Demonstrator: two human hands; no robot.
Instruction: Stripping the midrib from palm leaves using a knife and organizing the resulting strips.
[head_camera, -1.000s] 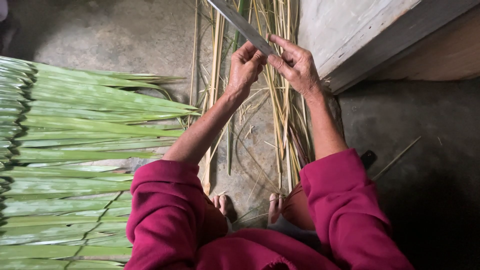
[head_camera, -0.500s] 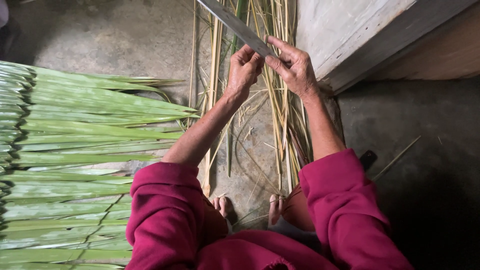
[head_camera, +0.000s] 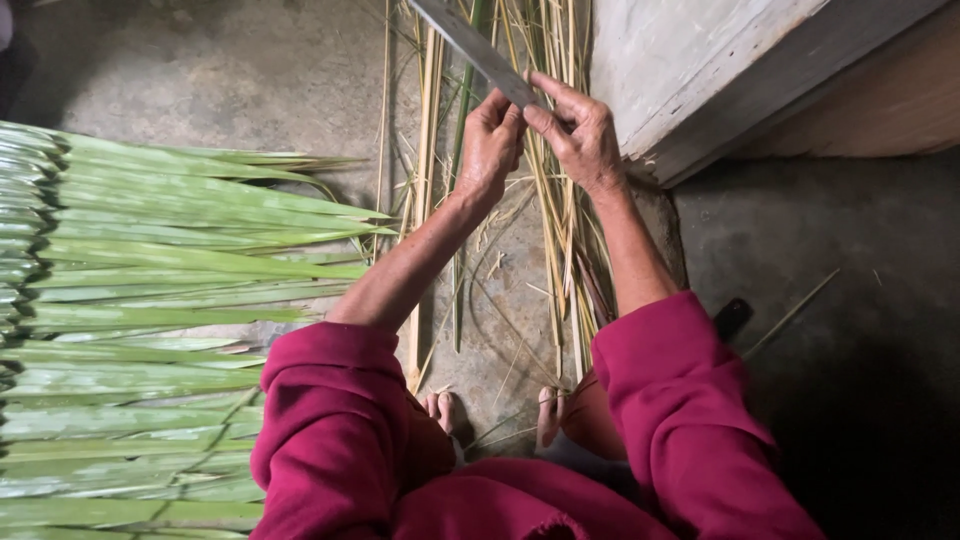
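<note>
Left hand (head_camera: 488, 140) and right hand (head_camera: 578, 135) both pinch shut on the long flat grey metal blade (head_camera: 468, 48), steadying it above pale dry leaf ribs (head_camera: 560, 240).

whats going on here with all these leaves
A person in a magenta top squats on a concrete floor. The left hand and right hand pinch a long flat grey strip between them, held out over a pile of dry yellowish leaf ribs. A spread of long green palm leaves lies on the floor to the person's left. A wooden beam sits on the right.
</note>
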